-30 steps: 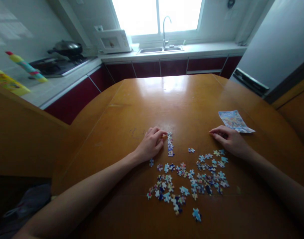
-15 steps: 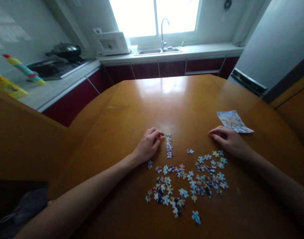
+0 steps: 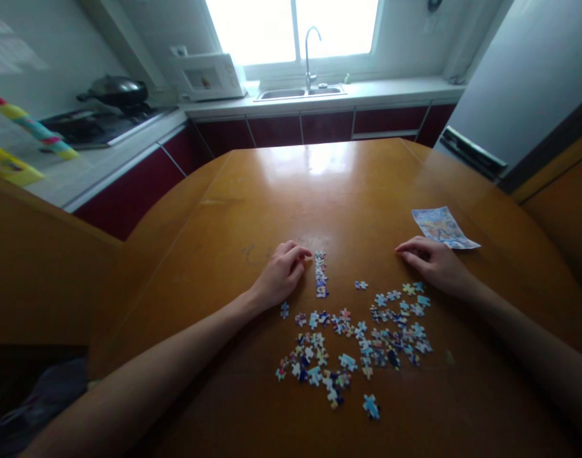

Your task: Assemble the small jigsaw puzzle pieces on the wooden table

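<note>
Under everything is the wooden counter (image 3: 291,203), its broad top giving me room to spread things out. Nearest my body lies the scatter of loose puzzle pieces (image 3: 366,346), fanned out between my forearms, I'd guess so that each can be seen. The printed sheet (image 3: 441,224) lies flat at the far right, probably there to be looked at without covering any pieces. My right hand (image 3: 431,259) overlaps its near edge in view; whether they touch I can't tell. That hand is loosely curled, narrow, with nothing showing between thumb and fingers. My left hand (image 3: 282,270) is half-curled too, a small gap at the thumb, nothing visible in it, its fingertips just beside the strip of joined pieces (image 3: 320,275). The strip stands apart beyond the scatter, likely to avoid mixing. Smallest, one lone piece (image 3: 284,310) sits near my left wrist.
</note>
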Demonstrator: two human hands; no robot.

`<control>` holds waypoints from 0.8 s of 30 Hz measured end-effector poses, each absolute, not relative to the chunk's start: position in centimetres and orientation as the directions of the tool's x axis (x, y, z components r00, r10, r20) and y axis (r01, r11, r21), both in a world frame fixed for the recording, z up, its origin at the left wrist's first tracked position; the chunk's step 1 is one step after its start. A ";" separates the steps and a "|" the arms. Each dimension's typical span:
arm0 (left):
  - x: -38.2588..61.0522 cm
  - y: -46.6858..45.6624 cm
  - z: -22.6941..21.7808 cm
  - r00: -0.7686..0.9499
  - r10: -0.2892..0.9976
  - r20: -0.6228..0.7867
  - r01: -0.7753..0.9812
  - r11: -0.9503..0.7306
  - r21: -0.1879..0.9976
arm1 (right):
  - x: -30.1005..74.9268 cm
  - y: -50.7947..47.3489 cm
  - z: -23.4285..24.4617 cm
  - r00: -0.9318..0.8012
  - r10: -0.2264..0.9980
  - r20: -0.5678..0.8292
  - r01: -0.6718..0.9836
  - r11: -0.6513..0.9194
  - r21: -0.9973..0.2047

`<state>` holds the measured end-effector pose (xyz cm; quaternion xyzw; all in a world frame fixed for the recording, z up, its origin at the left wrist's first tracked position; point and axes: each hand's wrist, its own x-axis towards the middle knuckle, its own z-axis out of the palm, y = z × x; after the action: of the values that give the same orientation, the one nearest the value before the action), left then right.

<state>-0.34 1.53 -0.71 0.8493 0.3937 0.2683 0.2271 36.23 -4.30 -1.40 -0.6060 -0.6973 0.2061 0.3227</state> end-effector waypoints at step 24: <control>-0.3 1.8 -0.6 0.560 0.779 0.282 0.553 -0.606 0.572 | 36.4 -4.2 -1.4 -0.069 0.977 0.200 0.679 0.193 -0.709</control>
<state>-0.30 1.81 -0.60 0.8568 0.3887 0.2622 0.2147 36.38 -4.17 -1.41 -0.5946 -0.6962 0.2233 0.3345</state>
